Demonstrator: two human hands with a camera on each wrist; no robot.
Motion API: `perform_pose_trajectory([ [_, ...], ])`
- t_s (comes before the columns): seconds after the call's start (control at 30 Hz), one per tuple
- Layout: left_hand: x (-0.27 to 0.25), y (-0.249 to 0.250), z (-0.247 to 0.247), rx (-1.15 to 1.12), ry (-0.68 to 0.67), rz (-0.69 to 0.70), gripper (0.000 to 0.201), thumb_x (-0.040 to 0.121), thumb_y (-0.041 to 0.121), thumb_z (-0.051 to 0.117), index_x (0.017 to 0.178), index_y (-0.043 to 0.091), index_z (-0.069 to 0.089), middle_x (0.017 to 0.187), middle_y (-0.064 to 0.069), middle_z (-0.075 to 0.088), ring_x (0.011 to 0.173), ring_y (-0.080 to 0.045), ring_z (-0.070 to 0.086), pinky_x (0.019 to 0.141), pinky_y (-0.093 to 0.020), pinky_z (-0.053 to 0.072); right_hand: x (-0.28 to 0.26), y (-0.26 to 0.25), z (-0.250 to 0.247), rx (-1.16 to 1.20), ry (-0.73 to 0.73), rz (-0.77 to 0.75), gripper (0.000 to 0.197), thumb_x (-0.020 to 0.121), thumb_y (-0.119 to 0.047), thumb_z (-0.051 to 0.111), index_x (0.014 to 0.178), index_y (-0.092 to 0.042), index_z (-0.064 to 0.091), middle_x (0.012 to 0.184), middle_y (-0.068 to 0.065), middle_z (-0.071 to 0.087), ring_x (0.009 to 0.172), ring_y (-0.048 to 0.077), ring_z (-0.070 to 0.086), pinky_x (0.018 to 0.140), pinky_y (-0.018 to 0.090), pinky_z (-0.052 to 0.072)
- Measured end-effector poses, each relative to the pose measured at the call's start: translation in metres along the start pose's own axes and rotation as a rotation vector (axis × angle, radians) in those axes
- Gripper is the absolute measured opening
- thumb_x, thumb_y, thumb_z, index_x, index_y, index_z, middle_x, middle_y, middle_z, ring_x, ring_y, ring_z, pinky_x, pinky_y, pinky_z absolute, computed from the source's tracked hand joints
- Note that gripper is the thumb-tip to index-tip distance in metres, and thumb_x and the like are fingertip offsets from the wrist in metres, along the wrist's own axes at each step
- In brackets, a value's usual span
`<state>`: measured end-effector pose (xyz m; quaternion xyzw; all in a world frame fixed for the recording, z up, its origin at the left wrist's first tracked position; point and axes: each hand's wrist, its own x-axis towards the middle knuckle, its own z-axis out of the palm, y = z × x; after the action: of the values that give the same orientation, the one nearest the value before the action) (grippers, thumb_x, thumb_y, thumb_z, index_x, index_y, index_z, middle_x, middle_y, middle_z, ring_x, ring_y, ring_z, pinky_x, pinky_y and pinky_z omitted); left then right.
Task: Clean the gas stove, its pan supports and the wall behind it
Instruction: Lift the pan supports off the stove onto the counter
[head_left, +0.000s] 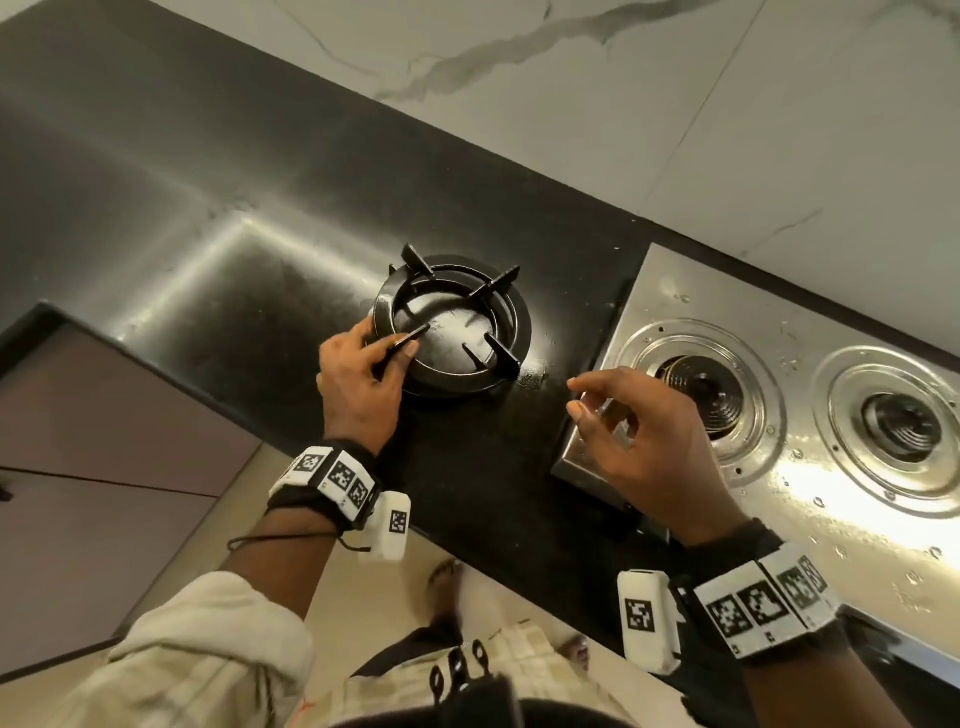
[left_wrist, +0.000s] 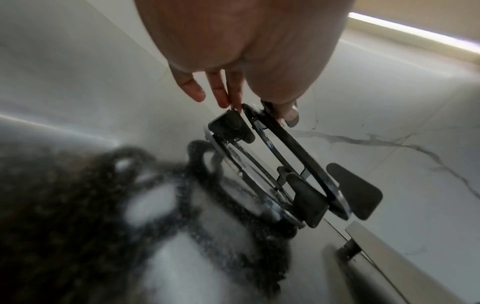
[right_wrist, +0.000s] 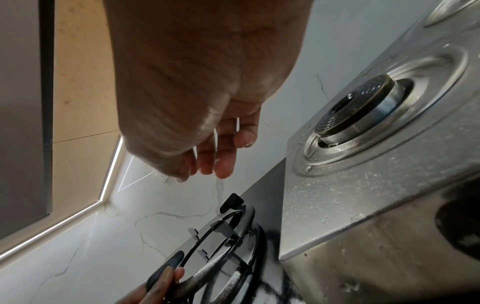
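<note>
A black round pan support (head_left: 521, 332) lies on the dark countertop (head_left: 208, 218), left of the steel gas stove (head_left: 675, 291). My left hand (head_left: 358, 374) pinches its near-left prong between thumb and fingers; the left wrist view shows the pan support (left_wrist: 293, 148) gripped by my left hand (left_wrist: 259, 107) at the rim. My right hand (head_left: 649, 441) hovers with loosely spread fingers over the stove's near-left corner and holds nothing. In the right wrist view my right hand (right_wrist: 215, 156) hangs above the pan support (right_wrist: 249, 230) and the stove (right_wrist: 363, 185). The white marble wall (head_left: 675, 104) runs behind.
The wet stove top shows two bare burners (head_left: 701, 395) (head_left: 901, 426) with no supports on them. Water drops and white residue speckle the steel. A cabinet front (head_left: 104, 441) drops below the counter's left edge, and the floor lies beneath me.
</note>
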<state>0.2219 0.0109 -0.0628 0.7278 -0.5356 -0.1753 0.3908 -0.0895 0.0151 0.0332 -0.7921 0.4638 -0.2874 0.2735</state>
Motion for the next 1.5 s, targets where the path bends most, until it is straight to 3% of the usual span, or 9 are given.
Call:
perform_pose_trajectory([
  [0.1, -0.002, -0.003, 0.002, 0.021, 0.003, -0.047, 0.036, 0.098, 0.049, 0.064, 0.122, 0.026, 0.076, 0.144, 0.002, 0.057, 0.131, -0.022, 0.044, 0.108, -0.051, 0.042, -0.002, -0.001, 0.002, -0.004, 0.014, 0.015, 0.019, 0.097, -0.026, 0.071, 0.116, -0.021, 0.072, 0.096, -0.014, 0.067, 0.081, 0.010, 0.067, 0.069, 0.029, 0.058],
  [0.23, -0.001, -0.001, -0.001, 0.050, -0.017, -0.047, 0.031, 0.097, 0.046, 0.068, 0.119, 0.026, 0.078, 0.144, 0.000, 0.055, 0.133, -0.023, 0.043, 0.107, -0.060, 0.043, -0.004, 0.000, 0.008, 0.003, 0.031, 0.032, 0.018, 0.098, -0.025, 0.071, 0.115, -0.020, 0.073, 0.096, -0.013, 0.068, 0.081, 0.009, 0.067, 0.070, 0.031, 0.058],
  [0.43, -0.001, 0.020, -0.011, 0.166, -0.032, 0.013, 0.037, 0.091, 0.041, 0.074, 0.124, 0.024, 0.072, 0.149, -0.005, 0.046, 0.138, -0.027, 0.038, 0.104, -0.050, 0.037, -0.015, 0.001, 0.010, -0.007, 0.032, 0.043, 0.021, 0.099, -0.033, 0.068, 0.117, -0.022, 0.071, 0.098, -0.013, 0.068, 0.085, 0.009, 0.066, 0.074, 0.035, 0.058],
  [0.63, -0.023, 0.080, -0.004, 0.175, -0.021, 0.214, 0.035, 0.088, 0.030, 0.077, 0.121, 0.019, 0.070, 0.146, -0.006, 0.048, 0.137, -0.031, 0.040, 0.102, -0.053, 0.037, -0.043, 0.008, -0.009, -0.004, 0.058, 0.078, 0.022, 0.099, -0.029, 0.070, 0.119, -0.019, 0.070, 0.102, -0.011, 0.067, 0.086, 0.010, 0.066, 0.074, 0.033, 0.058],
  [0.77, -0.060, 0.134, 0.021, 0.085, -0.137, 0.361, 0.029, 0.089, 0.028, 0.077, 0.116, 0.019, 0.071, 0.140, -0.002, 0.053, 0.135, -0.025, 0.044, 0.106, -0.046, 0.031, -0.078, 0.022, -0.036, -0.025, 0.118, 0.137, 0.023, 0.100, -0.030, 0.070, 0.121, -0.019, 0.070, 0.102, -0.011, 0.067, 0.082, 0.011, 0.067, 0.070, 0.030, 0.059],
  [1.0, -0.129, 0.222, 0.089, -0.089, -0.315, 0.569, 0.026, 0.093, 0.028, 0.071, 0.115, 0.015, 0.072, 0.134, 0.000, 0.058, 0.130, -0.022, 0.051, 0.108, -0.047, 0.044, -0.181, 0.067, -0.123, -0.123, 0.302, 0.308, 0.021, 0.096, -0.021, 0.075, 0.116, -0.017, 0.072, 0.098, -0.013, 0.068, 0.083, 0.006, 0.066, 0.071, 0.013, 0.050],
  [1.17, -0.175, 0.274, 0.137, -0.111, -0.409, 0.650, 0.029, 0.093, 0.030, 0.072, 0.116, 0.012, 0.073, 0.131, -0.004, 0.060, 0.128, -0.021, 0.051, 0.109, -0.035, 0.042, -0.262, 0.120, -0.196, -0.286, 0.453, 0.449, 0.019, 0.097, -0.025, 0.075, 0.114, -0.018, 0.072, 0.096, -0.009, 0.068, 0.084, 0.011, 0.067, 0.076, 0.037, 0.058],
  [1.3, -0.205, 0.304, 0.171, -0.119, -0.463, 0.684, 0.027, 0.092, 0.029, 0.074, 0.112, 0.012, 0.073, 0.125, -0.003, 0.062, 0.123, -0.021, 0.054, 0.109, -0.028, 0.037, -0.307, 0.159, -0.248, -0.352, 0.568, 0.602, 0.022, 0.098, -0.033, 0.070, 0.115, -0.019, 0.070, 0.110, -0.006, 0.068, 0.090, 0.006, 0.066, 0.080, 0.038, 0.062],
  [1.5, -0.229, 0.328, 0.206, -0.094, -0.495, 0.705, 0.024, 0.091, 0.028, 0.075, 0.110, 0.014, 0.072, 0.122, -0.002, 0.062, 0.121, -0.018, 0.054, 0.110, -0.016, 0.030, -0.344, 0.221, -0.298, -0.543, 0.464, 0.881, 0.041, 0.097, -0.037, 0.069, 0.133, -0.019, 0.060, 0.134, 0.010, 0.060, 0.127, 0.031, 0.052, 0.103, 0.045, 0.046],
])
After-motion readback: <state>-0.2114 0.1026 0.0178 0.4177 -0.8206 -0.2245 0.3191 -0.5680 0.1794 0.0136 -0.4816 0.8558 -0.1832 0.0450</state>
